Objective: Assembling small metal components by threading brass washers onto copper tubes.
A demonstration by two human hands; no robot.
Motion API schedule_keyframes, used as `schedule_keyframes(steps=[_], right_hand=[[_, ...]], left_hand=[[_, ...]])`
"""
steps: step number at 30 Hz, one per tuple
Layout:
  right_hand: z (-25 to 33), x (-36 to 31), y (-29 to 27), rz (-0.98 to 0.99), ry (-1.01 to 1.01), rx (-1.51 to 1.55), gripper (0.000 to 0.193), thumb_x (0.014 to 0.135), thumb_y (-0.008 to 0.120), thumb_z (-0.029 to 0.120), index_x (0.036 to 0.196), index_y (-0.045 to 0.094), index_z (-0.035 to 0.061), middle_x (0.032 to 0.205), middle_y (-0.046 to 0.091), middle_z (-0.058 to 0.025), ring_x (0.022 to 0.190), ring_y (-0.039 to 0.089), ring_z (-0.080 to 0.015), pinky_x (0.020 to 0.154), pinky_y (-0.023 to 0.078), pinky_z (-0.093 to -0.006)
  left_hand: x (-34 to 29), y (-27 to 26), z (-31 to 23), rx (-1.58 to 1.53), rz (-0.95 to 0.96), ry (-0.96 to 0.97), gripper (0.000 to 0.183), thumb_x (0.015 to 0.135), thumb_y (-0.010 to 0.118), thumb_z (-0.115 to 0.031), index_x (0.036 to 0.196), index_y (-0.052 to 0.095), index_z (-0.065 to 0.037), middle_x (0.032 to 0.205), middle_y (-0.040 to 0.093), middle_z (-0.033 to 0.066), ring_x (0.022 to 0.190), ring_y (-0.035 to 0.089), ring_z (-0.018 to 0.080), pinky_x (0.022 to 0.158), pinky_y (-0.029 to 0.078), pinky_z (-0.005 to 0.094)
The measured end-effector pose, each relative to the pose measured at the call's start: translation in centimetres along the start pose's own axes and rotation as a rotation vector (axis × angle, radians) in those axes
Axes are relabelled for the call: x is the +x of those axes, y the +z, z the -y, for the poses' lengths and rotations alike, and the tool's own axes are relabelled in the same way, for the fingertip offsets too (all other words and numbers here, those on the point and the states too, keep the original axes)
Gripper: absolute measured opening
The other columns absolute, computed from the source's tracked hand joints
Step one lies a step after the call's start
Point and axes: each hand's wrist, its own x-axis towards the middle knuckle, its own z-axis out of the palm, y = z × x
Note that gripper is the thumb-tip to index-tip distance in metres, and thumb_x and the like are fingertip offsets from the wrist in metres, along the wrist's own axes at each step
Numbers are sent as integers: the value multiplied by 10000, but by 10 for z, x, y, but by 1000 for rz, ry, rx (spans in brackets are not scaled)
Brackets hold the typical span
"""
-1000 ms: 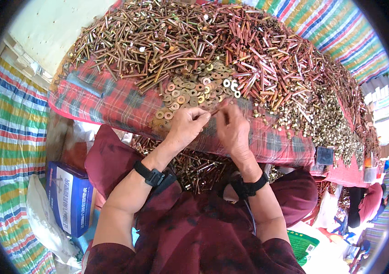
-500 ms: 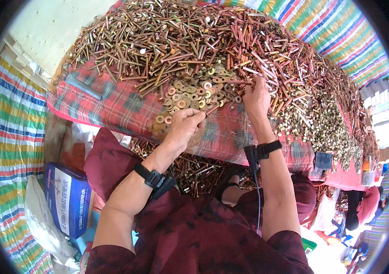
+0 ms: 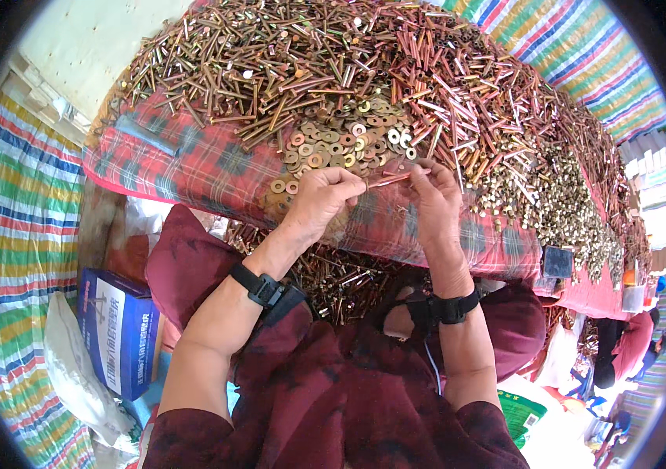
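Above the plaid-covered table my left hand (image 3: 323, 203) is closed, pinching the end of a thin bolt mostly hidden by its fingers. My right hand (image 3: 437, 202) is closed too, thumb and fingers holding a reddish metal sleeve (image 3: 389, 180) that points toward the left hand. The two pieces are in line and close together; whether one is inside the other I cannot tell. Just beyond both hands lies a heap of flat round washers (image 3: 341, 147). A large pile of long bolts (image 3: 270, 70) is behind it, with reddish sleeves (image 3: 458, 117) to its right.
Small brass-coloured nuts (image 3: 567, 211) spread over the table's right side, near a small dark square box (image 3: 557, 262). The red plaid cloth (image 3: 216, 176) runs along the near edge. More metal pieces (image 3: 341, 281) lie below, between my legs. A blue carton (image 3: 118, 332) stands at left.
My right hand has come nearer and slightly left from the sleeve pile, bringing a sleeve to the left hand. My left hand has shifted slightly right.
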Motion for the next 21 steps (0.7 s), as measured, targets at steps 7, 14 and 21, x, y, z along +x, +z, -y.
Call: schedule_keyframes(steps=[7, 14, 21], right_hand=[[-22, -34, 14, 48, -14, -51, 171, 903, 604, 98, 1016, 614, -29, 873, 659, -85, 778, 634, -155, 680, 510, -283], [-15, 4, -44, -285, -692, -1232, 195, 843, 638, 168, 961, 652, 13, 815, 648, -176, 717, 633, -303, 658, 493, -383], [-20, 26, -63, -221, -431, -1364, 142, 815, 626, 156, 867, 600, 27, 840, 626, -199, 759, 616, -391, 650, 486, -483]], left_hand=[[-7, 12, -3, -188, -3, -124, 193, 869, 649, -219, 935, 621, -39, 696, 499, -54, 617, 429, 40, 531, 327, 195], [-6, 11, 5, 1, 60, -190, 166, 829, 705, -201, 817, 662, -41, 620, 483, -70, 498, 350, 12, 444, 228, 190], [-3, 12, 4, -27, 14, -162, 133, 809, 702, -153, 753, 636, -52, 605, 492, -51, 472, 351, 20, 432, 218, 193]])
